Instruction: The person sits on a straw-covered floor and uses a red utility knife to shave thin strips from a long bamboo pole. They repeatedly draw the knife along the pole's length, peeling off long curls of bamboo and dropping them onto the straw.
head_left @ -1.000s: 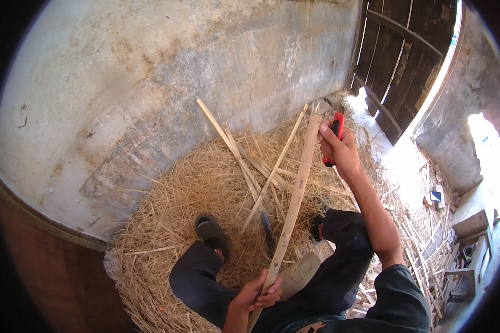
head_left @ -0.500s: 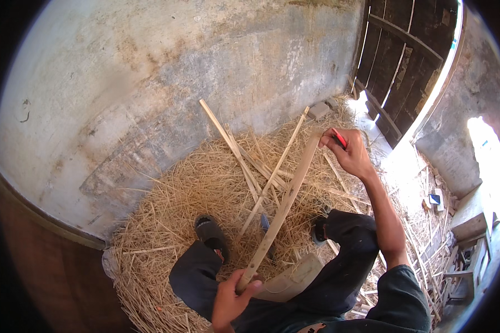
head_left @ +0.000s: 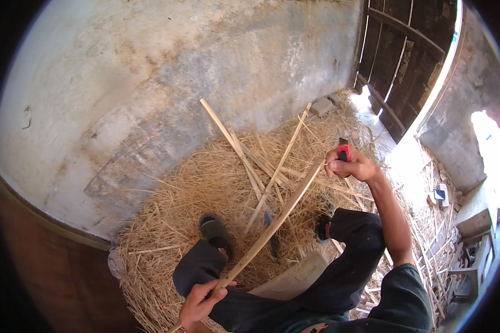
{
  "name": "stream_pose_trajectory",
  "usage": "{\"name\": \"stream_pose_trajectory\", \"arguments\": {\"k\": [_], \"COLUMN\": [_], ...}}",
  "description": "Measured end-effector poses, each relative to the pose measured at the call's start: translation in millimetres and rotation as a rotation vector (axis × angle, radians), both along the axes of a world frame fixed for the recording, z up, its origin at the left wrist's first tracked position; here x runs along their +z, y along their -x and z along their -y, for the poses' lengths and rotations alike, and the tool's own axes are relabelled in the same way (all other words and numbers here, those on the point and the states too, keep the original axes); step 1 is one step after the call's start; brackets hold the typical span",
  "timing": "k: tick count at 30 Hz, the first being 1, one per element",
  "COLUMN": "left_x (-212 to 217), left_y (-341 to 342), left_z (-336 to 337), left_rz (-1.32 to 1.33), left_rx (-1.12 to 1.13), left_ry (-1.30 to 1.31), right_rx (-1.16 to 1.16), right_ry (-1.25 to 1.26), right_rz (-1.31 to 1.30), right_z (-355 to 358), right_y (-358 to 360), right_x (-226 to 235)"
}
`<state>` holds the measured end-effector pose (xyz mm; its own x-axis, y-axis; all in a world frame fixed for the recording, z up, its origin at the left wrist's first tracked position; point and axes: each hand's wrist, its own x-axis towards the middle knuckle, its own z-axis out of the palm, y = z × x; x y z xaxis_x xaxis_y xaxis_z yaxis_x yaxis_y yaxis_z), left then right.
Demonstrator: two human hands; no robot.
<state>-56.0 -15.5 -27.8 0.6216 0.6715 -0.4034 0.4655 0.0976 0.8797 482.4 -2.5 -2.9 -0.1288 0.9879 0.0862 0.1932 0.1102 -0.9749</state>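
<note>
Bamboo strip's (head_left: 272, 225) lower end behind left hand (head_left: 201, 299)

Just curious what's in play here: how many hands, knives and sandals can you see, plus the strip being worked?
Hands: 2, left hand and right hand
Red-handled knife: 1
Long strip: 1
Sandals: 2
Total: 6

Sharp daylight, blown-out glare by doorway (head_left: 428, 111) at right, dark fisheye rim

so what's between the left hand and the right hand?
Head view: the long bamboo strip spans them, left hand gripping its lower end, right hand at its top with a red-handled tool.
</note>
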Motion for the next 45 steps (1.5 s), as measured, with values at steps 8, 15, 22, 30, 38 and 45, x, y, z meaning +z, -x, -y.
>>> {"name": "stream_pose_trajectory", "arguments": {"k": [8,15,22,30,38,45], "left_x": [-5.6,-10.3,-8.4,-20.3,-15.2,-1.9], "left_y": [-10.9,-1.6,-10.8,-15.6,-73.2,-124.3], "left_z": [2.4,-9.3,-1.2,-1.2,0.8,-2.2], "left_rz": [0.054,0.114,0.028,0.012,0.233,0.347], "left_rx": [-0.019,-0.120,0.030,0.223,0.410,0.319], "left_ry": [-0.001,0.132,0.044,-0.064,0.040,-0.055], "right_rx": [0.003,0.217,-0.145,-0.600,-0.703,-0.346], "right_ry": [0.071,-0.065,-0.147,-0.262,-0.232,-0.329], "right_rz": [-0.204,-0.488,0.315,0.495,0.594,0.444], "right_z": [-4.0,0.8,-17.9,-33.9,-20.3,22.4], "right_y": [-14.9,-24.4,10.0,-9.3,20.7,122.4], "right_x": [-15.1,-33.5,7.0,-29.5,-11.7,13.5]}}
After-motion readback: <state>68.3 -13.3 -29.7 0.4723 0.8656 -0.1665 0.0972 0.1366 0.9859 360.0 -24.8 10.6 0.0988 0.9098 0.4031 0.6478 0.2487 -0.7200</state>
